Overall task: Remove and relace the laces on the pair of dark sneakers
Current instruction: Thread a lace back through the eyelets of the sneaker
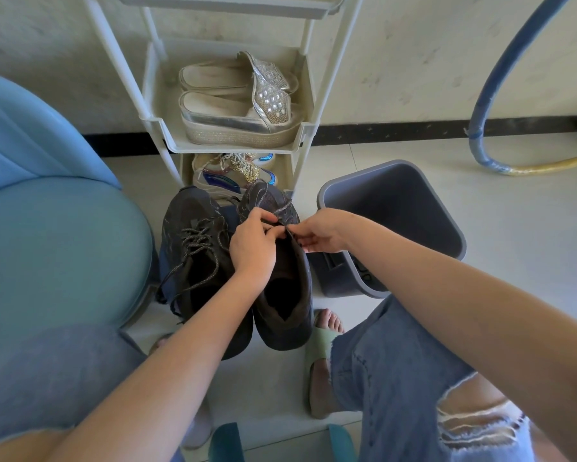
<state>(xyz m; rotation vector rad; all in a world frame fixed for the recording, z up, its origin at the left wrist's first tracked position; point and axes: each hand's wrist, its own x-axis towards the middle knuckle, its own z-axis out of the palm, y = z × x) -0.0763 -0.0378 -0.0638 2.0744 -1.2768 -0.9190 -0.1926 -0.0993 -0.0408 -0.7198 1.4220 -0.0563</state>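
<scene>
A pale blue sofa (pixel 47 228) fills the left side. A white shoe rack (pixel 153 121) is set against the wall, with silver platform sandals (pixel 237 105) on one shelf and pale trainers (pixel 213 175) on the shelf below. A grey bin (pixel 397 201) is seen just right of the rack, and a blue hoop (pixel 490 78) is propped against the wall further right.

The pair of dark sneakers is found low in the middle, between the knees of the seated person and just in front of the rack, toes pointed away. Both are made of dark grey-black fabric with worn, dusty uppers.

The laced sneaker (pixel 193 261), on the left, is crossed by a loosened lace (pixel 197 241), dark with pale flecks, whose ends trail over its near side. The second sneaker (pixel 287 308), touching it on the right, is shown wide open with a dark inside, and only the rows near its toe are seen threaded.

The left hand (pixel 252 248) is curled over this second sneaker, and a flecked lace (pixel 282 208) is pinched in its fingertips. The right hand (pixel 320 233) is closed narrowly, and the eyelet edge of the same sneaker is pinched between thumb and forefinger.
</scene>
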